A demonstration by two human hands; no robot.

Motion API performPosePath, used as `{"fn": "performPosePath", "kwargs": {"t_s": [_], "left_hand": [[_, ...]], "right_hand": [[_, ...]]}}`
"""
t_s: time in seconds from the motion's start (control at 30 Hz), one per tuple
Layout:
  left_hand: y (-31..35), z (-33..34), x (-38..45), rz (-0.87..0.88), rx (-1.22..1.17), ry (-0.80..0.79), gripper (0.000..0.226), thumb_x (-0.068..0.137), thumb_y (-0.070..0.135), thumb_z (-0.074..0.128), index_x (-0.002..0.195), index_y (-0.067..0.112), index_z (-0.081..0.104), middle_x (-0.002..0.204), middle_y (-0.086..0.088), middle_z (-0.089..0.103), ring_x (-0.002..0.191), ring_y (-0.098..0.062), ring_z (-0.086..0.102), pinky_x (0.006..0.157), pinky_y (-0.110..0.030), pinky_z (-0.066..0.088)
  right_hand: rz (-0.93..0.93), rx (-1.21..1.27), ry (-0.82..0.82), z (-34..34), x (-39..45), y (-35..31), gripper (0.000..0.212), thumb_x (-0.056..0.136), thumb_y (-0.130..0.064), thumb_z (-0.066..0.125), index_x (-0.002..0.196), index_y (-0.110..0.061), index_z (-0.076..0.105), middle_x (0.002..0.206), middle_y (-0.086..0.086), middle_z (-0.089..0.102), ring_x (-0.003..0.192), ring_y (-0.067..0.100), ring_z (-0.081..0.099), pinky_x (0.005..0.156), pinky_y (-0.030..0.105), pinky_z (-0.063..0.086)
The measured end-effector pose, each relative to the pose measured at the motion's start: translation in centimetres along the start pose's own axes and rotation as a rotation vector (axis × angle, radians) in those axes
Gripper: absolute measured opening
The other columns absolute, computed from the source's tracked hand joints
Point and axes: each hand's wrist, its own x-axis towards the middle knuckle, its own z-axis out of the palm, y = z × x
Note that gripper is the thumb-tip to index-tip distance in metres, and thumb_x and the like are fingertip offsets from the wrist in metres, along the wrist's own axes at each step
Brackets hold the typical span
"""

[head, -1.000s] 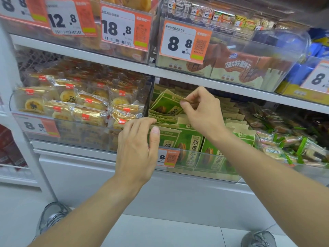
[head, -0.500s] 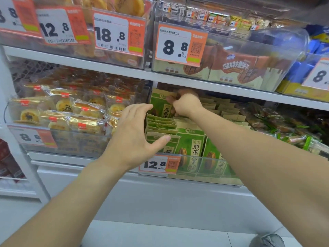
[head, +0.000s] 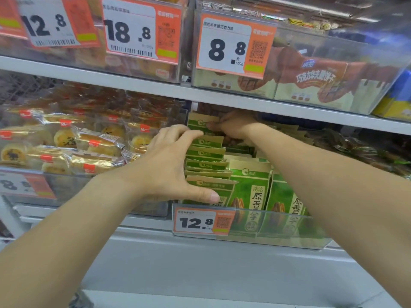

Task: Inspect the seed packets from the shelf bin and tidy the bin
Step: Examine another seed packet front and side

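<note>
Seed packets [head: 205,153] sit in clear bin [head: 278,227] on middle shelf, green/tan, left stack leaning front to back, two more rows upright to the right. L hand [head: 169,165] spread wide against left stack: thumb down low on nearest packet's face, fingers arched over the tops further back, bracketing the stack w/o curling round any one packet. R hand [head: 233,127] reaches to far end of bin under upper shelf, fingers curled and pinching top edge of rear packet [head: 201,122], which stands upright at back of left stack. Step looks like seating that packet back in & squaring the stack. To do well: keep L hand as a stop so near packets don't tip fwd over the bin lip, slide rear one straight down behind the others, don't crease its tan top flap, then press stack back so faces line up w/ right rows. Risk: packets slipping sideways toward pastry bin [head: 66,152] on the left. Price tag [head: 203,222] on bin front reads 12.8.
</note>
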Motion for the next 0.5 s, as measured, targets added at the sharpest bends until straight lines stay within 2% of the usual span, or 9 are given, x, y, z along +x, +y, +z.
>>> {"fn": "performPosePath", "kwargs": {"t_s": [0.1, 0.17, 0.27, 0.37, 0.43, 0.5], "left_hand": [[-0.4, -0.4, 0.8, 0.001, 0.031, -0.055, 0.144, 0.047, 0.088, 0.070, 0.159, 0.033, -0.002, 0.166, 0.007, 0.005, 0.153, -0.016, -0.001, 0.124, -0.046, 0.006], [-0.8, -0.7, 1.2, 0.000, 0.038, -0.076, 0.147, 0.045, 0.094, 0.068, 0.159, 0.032, -0.001, 0.162, 0.008, 0.016, 0.149, -0.016, 0.008, 0.122, -0.046, 0.013], [-1.1, -0.6, 1.6, 0.000, 0.040, -0.048, 0.144, 0.039, 0.097, 0.055, 0.159, 0.029, 0.013, 0.143, 0.012, 0.032, 0.134, -0.012, 0.020, 0.113, -0.042, 0.028], [-1.3, 0.2, 1.2, 0.028, 0.086, -0.030, 0.126, 0.043, 0.100, 0.047, 0.148, 0.030, 0.039, 0.127, 0.015, 0.036, 0.123, -0.007, 0.024, 0.102, -0.033, 0.031], [-1.3, 0.8, 0.7, 0.060, 0.130, 0.002, 0.119, 0.047, 0.102, 0.040, 0.142, 0.031, 0.046, 0.125, 0.015, 0.040, 0.123, -0.008, 0.024, 0.110, -0.036, 0.029], [-1.3, 1.2, 0.2, 0.086, 0.181, 0.027, 0.117, 0.051, 0.103, 0.035, 0.143, 0.031, 0.045, 0.130, 0.015, 0.044, 0.131, -0.010, 0.024, 0.124, -0.043, 0.014]], "right_hand": [[-0.038, 0.005, -0.004, 0.1, -0.4, 0.1, 0.044, 0.095, -0.052, 0.065, 0.106, -0.010, 0.072, 0.095, 0.012, 0.075, 0.078, 0.023, 0.067, 0.084, 0.039, 0.059], [-0.047, 0.009, -0.001, 0.2, -0.5, 0.2, 0.043, 0.094, -0.052, 0.065, 0.105, -0.012, 0.072, 0.093, 0.010, 0.075, 0.079, 0.024, 0.069, 0.082, 0.038, 0.060], [-0.029, 0.048, 0.032, 0.4, -0.2, 0.5, 0.041, 0.094, -0.052, 0.066, 0.106, -0.014, 0.072, 0.088, 0.006, 0.075, 0.076, 0.024, 0.070, 0.071, 0.035, 0.057], [0.023, 0.123, 0.094, 1.1, 0.3, 0.5, 0.039, 0.094, -0.051, 0.067, 0.104, -0.014, 0.074, 0.078, 0.004, 0.074, 0.059, 0.017, 0.062, 0.062, 0.030, 0.050], [0.052, 0.124, 0.130, 1.7, 0.7, 0.2, 0.039, 0.093, -0.052, 0.068, 0.102, -0.015, 0.075, 0.079, 0.005, 0.076, 0.054, 0.014, 0.060, 0.061, 0.028, 0.050], [0.069, 0.088, 0.139, 2.0, 0.8, 0.0, 0.040, 0.094, -0.052, 0.066, 0.103, -0.014, 0.075, 0.077, 0.003, 0.075, 0.050, 0.012, 0.060, 0.059, 0.027, 0.051]]}}
